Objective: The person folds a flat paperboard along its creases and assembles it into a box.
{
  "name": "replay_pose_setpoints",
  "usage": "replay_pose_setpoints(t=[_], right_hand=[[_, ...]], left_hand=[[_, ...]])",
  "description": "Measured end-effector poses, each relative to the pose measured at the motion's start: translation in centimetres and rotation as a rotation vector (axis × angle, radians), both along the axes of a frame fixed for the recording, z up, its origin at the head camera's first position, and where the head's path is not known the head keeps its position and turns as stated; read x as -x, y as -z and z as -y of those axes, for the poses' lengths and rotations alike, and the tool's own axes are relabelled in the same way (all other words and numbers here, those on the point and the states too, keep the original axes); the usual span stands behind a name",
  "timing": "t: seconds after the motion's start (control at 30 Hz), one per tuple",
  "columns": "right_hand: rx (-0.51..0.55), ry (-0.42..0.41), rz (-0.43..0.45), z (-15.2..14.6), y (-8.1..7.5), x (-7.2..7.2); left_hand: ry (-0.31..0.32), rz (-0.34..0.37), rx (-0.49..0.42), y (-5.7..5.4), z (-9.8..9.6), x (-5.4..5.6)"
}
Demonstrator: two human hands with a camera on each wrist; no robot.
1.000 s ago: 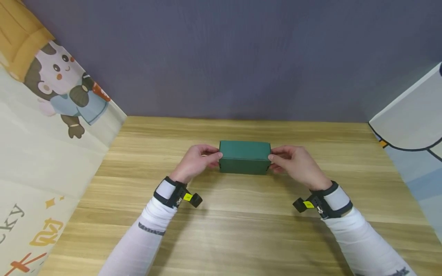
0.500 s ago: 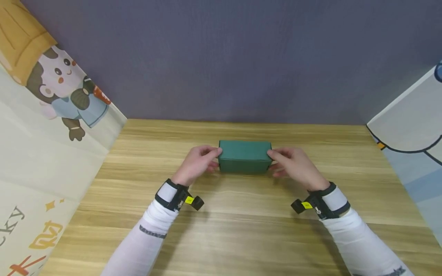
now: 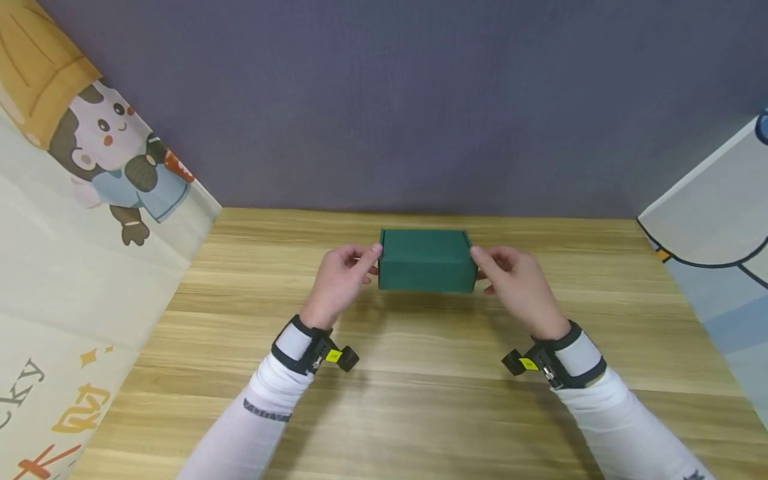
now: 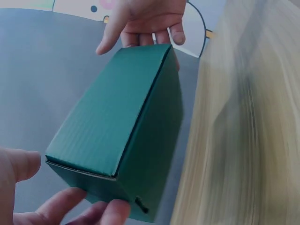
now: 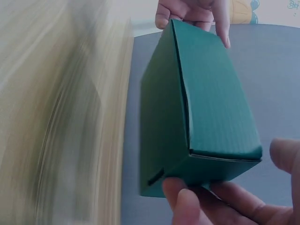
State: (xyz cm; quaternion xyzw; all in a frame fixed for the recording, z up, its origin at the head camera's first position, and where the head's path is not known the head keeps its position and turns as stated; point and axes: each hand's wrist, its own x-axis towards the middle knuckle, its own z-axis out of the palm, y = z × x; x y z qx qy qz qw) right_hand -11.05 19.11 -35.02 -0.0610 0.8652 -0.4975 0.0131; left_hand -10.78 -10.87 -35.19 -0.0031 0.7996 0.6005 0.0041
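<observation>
A green cardboard box [image 3: 427, 261], its lid closed, is held between both hands above the wooden table. My left hand [image 3: 337, 281] holds its left end, the thumb at the upper edge and the other fingers lower on the end face. At the opposite end my right hand [image 3: 523, 288] grips it likewise. In the left wrist view the box [image 4: 115, 110] appears tilted, and a small dark slot shows low on its near end. The right wrist view shows the box [image 5: 215, 103] with fingertips against the end face and the thumb near the lid's corner.
The wooden table [image 3: 432, 400] spreads below the hands. Behind it rises a dark grey-blue wall [image 3: 408, 107]. A cartoon-printed panel [image 3: 54, 267] stands on the left, and another printed panel [image 3: 714, 200] on the right.
Both hands have raised the green box off the table and tipped it, so it appears larger and higher in the head view. The thumbs have shifted up along its ends.
</observation>
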Motion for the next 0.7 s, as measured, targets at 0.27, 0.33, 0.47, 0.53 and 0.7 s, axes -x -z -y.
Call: replay_pose_setpoints(t=[0.27,0.33,0.47,0.53,0.7], right_hand=[[0.071,0.040,-0.051,0.2,0.9,-0.2],[0.087,0.033,-0.055,0.1,1.1,-0.3],[0.095,0.017,-0.066,0.2,1.5,-0.4],[0.092,0.007,-0.067,0.3,1.7,-0.4],[0.086,-0.009,-0.030,0.3,2.4,-0.6]], left_hand=[[0.013,-0.040,-0.072,0.4,-0.3,-0.2],[0.028,-0.024,-0.081,0.6,-0.3,-0.2],[0.050,-0.003,-0.067,1.0,-0.3,-0.3],[0.049,-0.003,-0.054,1.2,-0.3,-0.3],[0.042,0.002,-0.024,1.9,-0.5,-0.2]])
